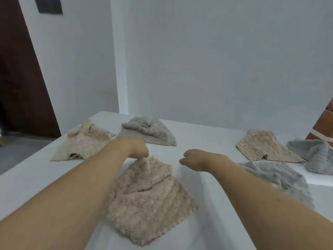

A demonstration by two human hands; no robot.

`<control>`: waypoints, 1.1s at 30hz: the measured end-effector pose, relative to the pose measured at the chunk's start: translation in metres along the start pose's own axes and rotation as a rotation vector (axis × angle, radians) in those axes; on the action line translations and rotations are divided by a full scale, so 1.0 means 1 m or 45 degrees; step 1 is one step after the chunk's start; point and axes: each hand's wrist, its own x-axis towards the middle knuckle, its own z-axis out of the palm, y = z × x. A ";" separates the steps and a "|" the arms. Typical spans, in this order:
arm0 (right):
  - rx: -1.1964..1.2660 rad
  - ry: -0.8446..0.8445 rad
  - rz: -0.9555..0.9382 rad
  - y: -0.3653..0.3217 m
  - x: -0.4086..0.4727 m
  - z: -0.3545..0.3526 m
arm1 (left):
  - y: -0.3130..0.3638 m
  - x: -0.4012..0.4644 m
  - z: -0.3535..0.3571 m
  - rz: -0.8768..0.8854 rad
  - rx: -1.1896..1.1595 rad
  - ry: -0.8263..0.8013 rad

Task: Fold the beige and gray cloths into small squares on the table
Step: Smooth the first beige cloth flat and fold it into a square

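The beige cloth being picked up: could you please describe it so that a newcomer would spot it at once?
On the white table, look nearest the camera, between the two forearms. The beige cloth lies there rumpled, its far corner pinched by the left hand; no other cloth is being touched.

Two bare forearms in shot, left hand (137, 147) and right hand (195, 159) ungloved (no sleeves, nothing on the wrists)
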 end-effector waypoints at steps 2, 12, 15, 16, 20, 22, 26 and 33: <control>0.030 0.008 -0.044 -0.016 0.012 0.007 | -0.008 -0.001 0.004 -0.074 -0.060 -0.112; 0.240 0.054 -0.154 -0.061 0.067 0.051 | -0.031 0.012 0.038 0.089 -0.822 -0.183; 0.617 0.057 -0.069 -0.038 0.062 0.043 | -0.032 0.013 0.039 0.094 -1.125 -0.233; 0.752 0.056 -0.014 -0.028 0.060 0.039 | -0.030 0.012 0.037 0.106 -1.224 -0.291; 1.136 0.069 0.158 0.009 0.045 0.019 | -0.011 0.010 0.031 0.173 -1.365 -0.532; 1.202 0.087 0.183 0.023 0.038 0.009 | 0.000 0.010 0.028 0.152 -1.334 -0.536; 1.086 0.141 0.224 0.040 0.029 -0.008 | 0.012 0.015 0.015 0.157 -1.225 -0.779; 1.012 0.253 0.313 0.062 0.025 -0.034 | 0.042 0.017 -0.008 0.369 -1.432 -0.738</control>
